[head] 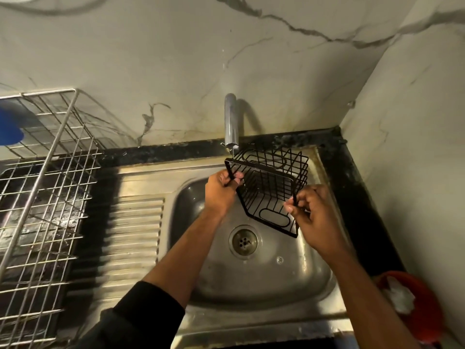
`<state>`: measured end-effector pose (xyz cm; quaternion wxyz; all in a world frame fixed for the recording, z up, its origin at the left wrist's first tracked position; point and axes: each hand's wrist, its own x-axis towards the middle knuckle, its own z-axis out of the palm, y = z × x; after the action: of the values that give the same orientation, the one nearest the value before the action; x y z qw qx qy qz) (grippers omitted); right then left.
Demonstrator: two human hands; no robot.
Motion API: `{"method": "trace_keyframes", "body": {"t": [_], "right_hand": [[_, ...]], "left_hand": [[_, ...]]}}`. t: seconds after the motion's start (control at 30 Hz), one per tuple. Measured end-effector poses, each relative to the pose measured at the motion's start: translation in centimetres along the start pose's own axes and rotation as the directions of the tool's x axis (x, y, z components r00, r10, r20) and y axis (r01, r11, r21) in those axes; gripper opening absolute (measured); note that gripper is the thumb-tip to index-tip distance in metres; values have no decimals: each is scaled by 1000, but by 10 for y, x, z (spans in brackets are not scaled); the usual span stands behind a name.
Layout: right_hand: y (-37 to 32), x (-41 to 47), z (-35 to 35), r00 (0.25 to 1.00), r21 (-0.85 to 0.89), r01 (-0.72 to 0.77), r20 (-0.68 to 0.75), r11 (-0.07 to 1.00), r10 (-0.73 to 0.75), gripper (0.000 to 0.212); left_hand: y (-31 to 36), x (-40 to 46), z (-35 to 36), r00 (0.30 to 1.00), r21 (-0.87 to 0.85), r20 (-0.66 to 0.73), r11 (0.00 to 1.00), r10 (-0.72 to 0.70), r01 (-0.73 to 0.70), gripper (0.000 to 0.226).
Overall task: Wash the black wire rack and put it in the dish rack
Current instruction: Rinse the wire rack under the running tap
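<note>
The black wire rack (270, 187) is a small basket, held tilted above the steel sink (254, 275), just under the tap's spout (232, 122). My left hand (220, 191) grips its upper left rim. My right hand (310, 212) pinches the rim's lower right corner. The silver dish rack (42, 197) stands at the left on the dark counter. I cannot tell whether water runs from the tap.
The sink's ribbed drainboard (136, 238) lies between the basin and the dish rack. A blue object (11, 124) sits at the dish rack's far left. An orange bowl with white foam (412, 301) rests at the lower right. Marble walls close the back and right.
</note>
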<state>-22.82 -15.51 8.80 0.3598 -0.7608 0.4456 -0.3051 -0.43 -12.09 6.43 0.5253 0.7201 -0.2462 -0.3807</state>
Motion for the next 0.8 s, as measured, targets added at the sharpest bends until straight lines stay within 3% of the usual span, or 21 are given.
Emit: {"method": "trace_keyframes", "body": {"t": [0.27, 0.47, 0.63, 0.8], "right_hand": [[1, 11, 20, 994, 164, -107, -9, 981, 110, 14], [-36, 8, 29, 987, 319, -157, 23, 935, 158, 13], [-52, 8, 33, 964, 428, -256, 47, 867, 262, 6], [-46, 12, 36, 934, 417, -358, 143, 836, 328, 22]], "left_hand": [[-4, -30, -34, 985, 171, -87, 976, 150, -133, 14], [-2, -52, -66, 973, 42, -195, 993, 119, -113, 16], [8, -71, -81, 984, -3, -151, 995, 96, -97, 20], [14, -88, -93, 991, -30, -112, 996, 79, -82, 10]]}}
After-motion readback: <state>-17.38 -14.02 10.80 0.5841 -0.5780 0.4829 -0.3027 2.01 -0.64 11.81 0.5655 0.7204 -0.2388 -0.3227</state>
